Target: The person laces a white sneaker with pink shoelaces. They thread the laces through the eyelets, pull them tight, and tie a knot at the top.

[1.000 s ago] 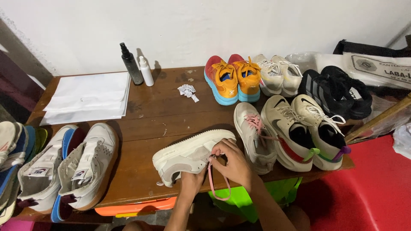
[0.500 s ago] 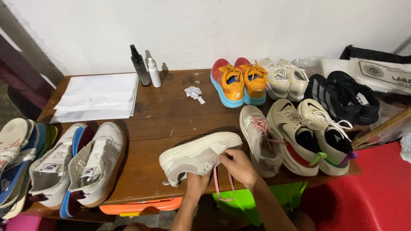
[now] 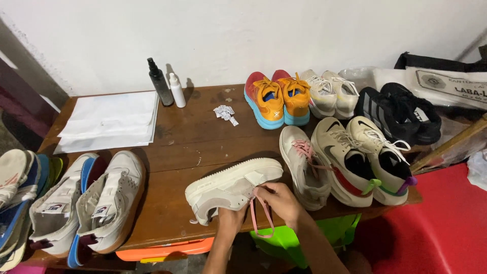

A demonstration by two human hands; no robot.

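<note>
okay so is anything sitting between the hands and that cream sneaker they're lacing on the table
Nothing visible does. The left hand already grips the cream sneaker from below, and the right hand rests against its side, holding the pink lace. The matching sneaker lies beside it, apart.

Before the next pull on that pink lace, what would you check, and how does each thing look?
1. Cream sneaker lying steady on its side on the wooden table: ok.
2. Right hand pinching the pink lace at the shoe: ok.
3. Left hand bracing the shoe from the near edge: ok.
4. Loose lace loop hanging over the table edge without a snag: ok.
5. Which eyelet the lace passes through: cannot tell, fingers cover it.
6. Matching sneaker with pink lace lying apart from the hands: ok.
</note>
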